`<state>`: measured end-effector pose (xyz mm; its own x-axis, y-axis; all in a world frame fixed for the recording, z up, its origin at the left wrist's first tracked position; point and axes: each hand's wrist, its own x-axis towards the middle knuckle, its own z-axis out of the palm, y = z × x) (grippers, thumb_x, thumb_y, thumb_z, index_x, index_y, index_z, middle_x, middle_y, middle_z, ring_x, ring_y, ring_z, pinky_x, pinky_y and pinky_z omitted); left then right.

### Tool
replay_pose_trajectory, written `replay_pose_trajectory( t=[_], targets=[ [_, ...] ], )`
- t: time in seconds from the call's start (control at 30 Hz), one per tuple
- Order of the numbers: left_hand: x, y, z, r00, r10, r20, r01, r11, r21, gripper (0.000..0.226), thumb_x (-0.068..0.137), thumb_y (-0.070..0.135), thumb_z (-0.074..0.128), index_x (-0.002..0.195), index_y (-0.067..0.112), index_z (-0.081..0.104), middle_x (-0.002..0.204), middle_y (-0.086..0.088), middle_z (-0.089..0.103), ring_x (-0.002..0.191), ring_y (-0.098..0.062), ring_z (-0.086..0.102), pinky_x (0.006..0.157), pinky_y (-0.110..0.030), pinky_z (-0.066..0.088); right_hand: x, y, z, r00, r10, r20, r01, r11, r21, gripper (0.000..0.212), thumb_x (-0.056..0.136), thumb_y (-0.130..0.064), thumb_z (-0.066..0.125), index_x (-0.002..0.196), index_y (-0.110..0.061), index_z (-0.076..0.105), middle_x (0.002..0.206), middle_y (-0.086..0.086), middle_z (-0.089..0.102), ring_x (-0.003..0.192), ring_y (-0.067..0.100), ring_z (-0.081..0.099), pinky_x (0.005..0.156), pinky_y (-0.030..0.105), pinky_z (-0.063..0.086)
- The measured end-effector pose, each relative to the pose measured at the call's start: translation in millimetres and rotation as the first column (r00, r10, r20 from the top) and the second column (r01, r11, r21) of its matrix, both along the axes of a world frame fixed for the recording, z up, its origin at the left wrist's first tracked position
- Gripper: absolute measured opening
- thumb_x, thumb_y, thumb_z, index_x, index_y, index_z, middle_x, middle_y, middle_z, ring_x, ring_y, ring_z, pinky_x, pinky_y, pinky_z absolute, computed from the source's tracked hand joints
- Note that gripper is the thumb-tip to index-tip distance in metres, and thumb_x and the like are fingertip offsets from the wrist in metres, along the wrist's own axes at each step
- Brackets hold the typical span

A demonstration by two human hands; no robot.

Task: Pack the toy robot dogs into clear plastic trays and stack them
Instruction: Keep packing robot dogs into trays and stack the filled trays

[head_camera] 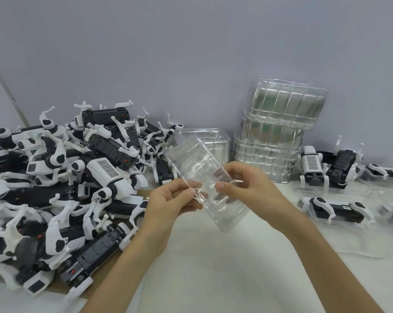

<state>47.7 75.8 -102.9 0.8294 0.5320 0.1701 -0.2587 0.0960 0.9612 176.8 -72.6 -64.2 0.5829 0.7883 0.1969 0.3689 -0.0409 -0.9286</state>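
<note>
Holding one clear plastic tray [199,166] above the white table [213,267], we grip it from both sides. Our left hand [173,204] pinches its left rim between thumb and curled fingers. Our right hand [247,184] clamps the opposite rim, thumb on top and fingers curled behind. The tray is empty and tilted, its far end rising away from the hands and its near end dropping just below them.

Just beyond the tray's far end sits a low stack of empty trays [216,138]. To the right of that, beyond our right hand, a tall stack of empty trays [279,132] stands by the grey wall [191,53].

Left of our left hand spreads the pile of toy robot dogs [62,181], black and white with legs tangled. Its nearest dogs lie just beside our left wrist, and a strip of brown sheet [143,192] shows at its edge.

Right of our right hand, well apart from it, a packed dog [335,210] lies on its side in its own tray. More dogs [310,164] sit farther back, next to the tall stack.
</note>
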Motion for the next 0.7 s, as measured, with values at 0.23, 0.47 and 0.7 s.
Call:
replay_pose_trajectory(
  t=[0.23, 0.47, 0.7],
  targets=[
    [-1, -2, -4, 0.994, -0.108, -0.021, 0.109, 0.994, 0.016, 0.019, 0.077, 0.018, 0.071, 0.093, 0.025, 0.078, 0.090, -0.009, 0.076, 0.079, -0.019, 0.071, 0.079, -0.027, 0.058, -6, -1, 2, 0.989, -0.049, 0.138, 0.056, 0.997, -0.045, 0.032, 0.072, -0.041, 0.086, 0.095, -0.032, 0.065, 0.091, -0.007, 0.068, 0.083, 0.019, 0.070, 0.072, 0.029, 0.058],
    [2, -6, -1, 0.996, -0.092, -0.015, 0.093, 0.993, 0.078, 0.022, 0.100, 0.005, 0.052, 0.112, 0.010, 0.070, 0.093, -0.013, 0.077, 0.083, -0.022, 0.075, 0.073, -0.021, 0.056, -16, 4, -4, 0.922, -0.055, 0.383, 0.108, 0.987, -0.119, 0.088, 0.056, -0.058, 0.085, 0.131, -0.048, 0.040, 0.106, -0.035, 0.053, 0.096, -0.014, 0.052, 0.075, 0.006, 0.043],
    [4, -14, 0, 0.995, -0.085, 0.045, 0.085, 0.996, 0.007, 0.023, 0.099, 0.002, 0.051, 0.109, 0.012, 0.069, 0.102, -0.012, 0.076, 0.097, -0.026, 0.074, 0.080, -0.025, 0.057, -17, 9, -10, 0.863, -0.215, 0.457, 0.199, 0.976, 0.084, 0.080, 0.062, -0.039, 0.089, 0.133, -0.043, 0.051, 0.100, -0.013, 0.058, 0.079, 0.008, 0.059, 0.071, 0.014, 0.048]
  ],
)
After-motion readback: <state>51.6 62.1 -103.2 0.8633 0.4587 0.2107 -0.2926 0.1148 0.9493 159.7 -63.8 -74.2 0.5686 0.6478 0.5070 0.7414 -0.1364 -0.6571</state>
